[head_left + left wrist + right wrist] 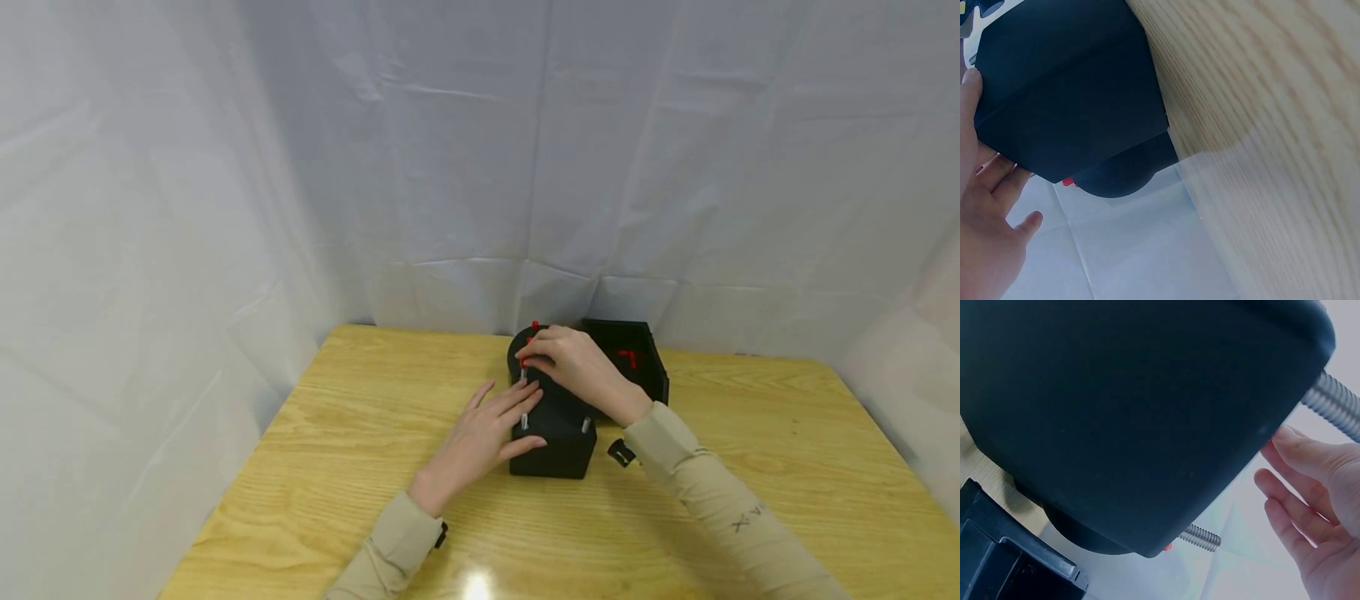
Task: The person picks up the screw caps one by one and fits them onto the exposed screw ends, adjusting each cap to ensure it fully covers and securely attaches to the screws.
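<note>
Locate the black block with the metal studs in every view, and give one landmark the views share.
Head: the black block stands at table centre, between both hands.
Left wrist: it fills the upper left.
Right wrist: it fills most of the frame.
Shared landmark: the wooden table.
</note>
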